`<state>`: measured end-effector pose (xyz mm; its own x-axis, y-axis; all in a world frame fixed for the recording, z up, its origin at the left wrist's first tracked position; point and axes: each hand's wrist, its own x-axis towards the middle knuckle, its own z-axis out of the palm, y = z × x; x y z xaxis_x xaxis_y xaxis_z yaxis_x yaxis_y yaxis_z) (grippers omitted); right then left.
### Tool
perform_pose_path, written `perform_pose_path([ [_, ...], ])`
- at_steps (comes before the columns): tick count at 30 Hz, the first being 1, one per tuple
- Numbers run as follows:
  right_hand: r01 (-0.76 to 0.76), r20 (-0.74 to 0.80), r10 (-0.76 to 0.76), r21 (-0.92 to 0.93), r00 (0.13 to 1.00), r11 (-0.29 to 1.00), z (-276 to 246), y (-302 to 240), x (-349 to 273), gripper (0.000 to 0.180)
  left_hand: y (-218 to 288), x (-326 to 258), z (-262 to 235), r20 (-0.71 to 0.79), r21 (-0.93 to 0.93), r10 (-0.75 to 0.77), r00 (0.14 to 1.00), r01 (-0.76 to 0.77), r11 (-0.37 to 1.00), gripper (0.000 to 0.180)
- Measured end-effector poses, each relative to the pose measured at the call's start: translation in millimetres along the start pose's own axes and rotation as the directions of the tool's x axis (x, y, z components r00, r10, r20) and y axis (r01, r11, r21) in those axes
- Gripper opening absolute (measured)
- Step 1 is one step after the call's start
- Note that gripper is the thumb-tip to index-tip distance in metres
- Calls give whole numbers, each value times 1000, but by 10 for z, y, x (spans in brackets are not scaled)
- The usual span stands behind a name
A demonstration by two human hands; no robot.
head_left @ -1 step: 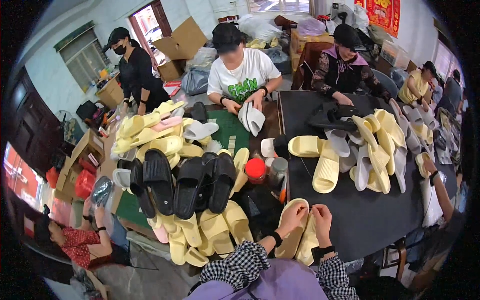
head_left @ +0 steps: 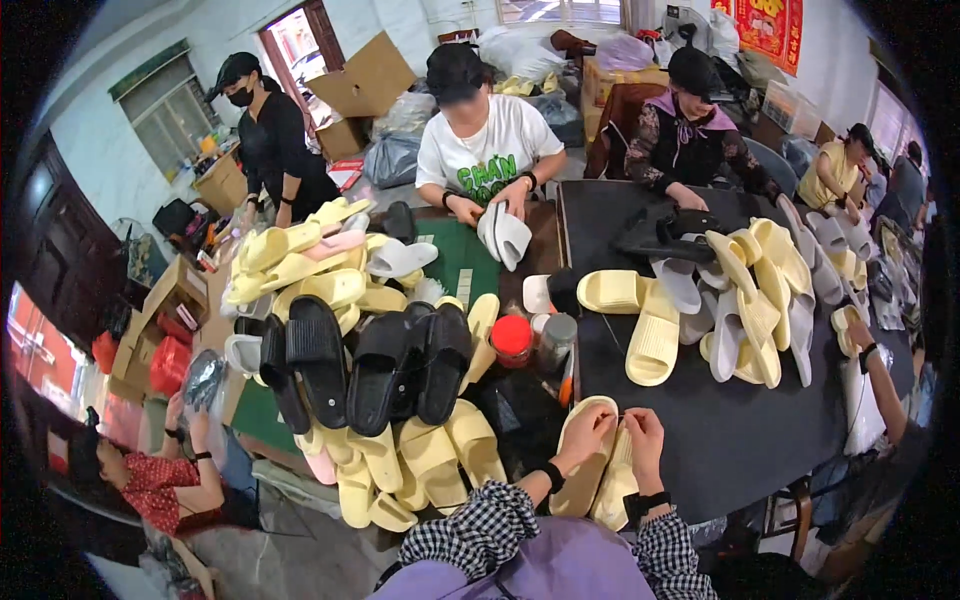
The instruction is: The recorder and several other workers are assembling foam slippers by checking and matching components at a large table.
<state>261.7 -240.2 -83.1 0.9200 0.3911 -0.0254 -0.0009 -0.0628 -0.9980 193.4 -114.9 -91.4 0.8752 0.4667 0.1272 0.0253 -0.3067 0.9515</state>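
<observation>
A pair of pale yellow slippers stands before me at the dark table's near edge, the left slipper [head_left: 577, 490] beside the right slipper [head_left: 612, 492]. My left hand [head_left: 588, 436] is closed in a pinch over the upper part of the left one. Over the other, my right hand [head_left: 645, 440] has thumb and fingertips pressed together. The fingertips of both hands almost meet between the slippers; whatever they pinch is too small to make out. Just left of my hands lie black slippers [head_left: 376, 372] on a heap of yellow slippers [head_left: 432, 465].
Ahead stand a red-lidded jar [head_left: 511, 338] and a grey-lidded jar [head_left: 557, 338], with an orange-handled tool [head_left: 567, 385] nearby. Yellow and grey slippers [head_left: 760, 300] pile up on the black tabletop [head_left: 690, 440]. Across it, a co-worker [head_left: 490, 150] holds grey slippers [head_left: 503, 237]; other people work around.
</observation>
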Motion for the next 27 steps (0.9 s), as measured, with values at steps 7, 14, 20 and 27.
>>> perform_pose_path([
  [7,28,69,-26,-16,997,999,28,-23,14,8,20,17,1,3,16,62,998,-63,998,15],
  [14,-30,-35,33,78,999,996,-41,65,30,8,45,12,-6,7,-17,27,1000,-26,1000,13],
  [20,-2,30,2,9,1000,1000,10,20,6,5,59,-3,25,-4,-18,22,1000,-22,1000,14],
  [27,3,-60,3,90,998,996,-10,-16,-1,4,64,-1,37,-45,12,-23,999,24,1000,15],
])
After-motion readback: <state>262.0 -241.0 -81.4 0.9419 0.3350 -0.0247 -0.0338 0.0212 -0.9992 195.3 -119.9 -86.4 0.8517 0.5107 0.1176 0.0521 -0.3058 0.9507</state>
